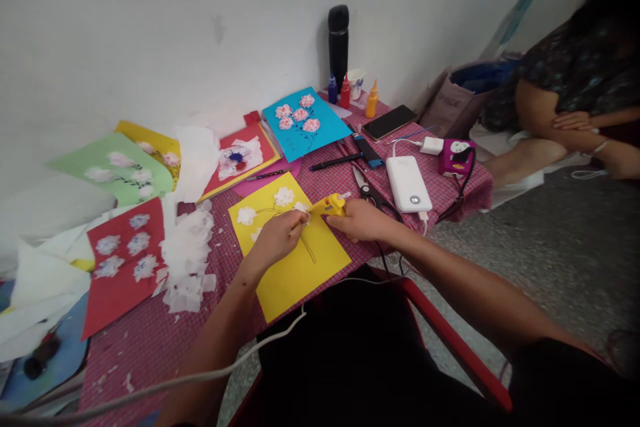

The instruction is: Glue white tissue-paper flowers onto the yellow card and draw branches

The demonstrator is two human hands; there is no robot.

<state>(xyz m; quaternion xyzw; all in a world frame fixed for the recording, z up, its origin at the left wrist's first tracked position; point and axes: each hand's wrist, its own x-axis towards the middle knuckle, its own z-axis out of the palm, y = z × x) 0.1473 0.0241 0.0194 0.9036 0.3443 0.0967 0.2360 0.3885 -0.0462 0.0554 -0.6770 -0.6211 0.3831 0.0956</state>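
My right hand [364,219] is wrapped round a yellow hot glue gun [331,205], its nozzle pointing left over a yellow sheet of paper [290,280]. Close to the nozzle, my left hand [281,235] is closed in a pinch above the sheet; what its fingers hold, if anything, is hidden. White tissue-paper flowers [284,196] sit on the sheet among thin drawn stems [307,247]. Part of the flower nearest the nozzle is covered by my left hand.
Scissors [370,188], a white power bank [409,183], a phone [390,121] and paint bottles [371,100] lie or stand rightward. Tissue pieces [187,247] and a red flower sheet [125,280] are leftward. A black flask [339,47] stands behind. Another person [560,93] sits at right.
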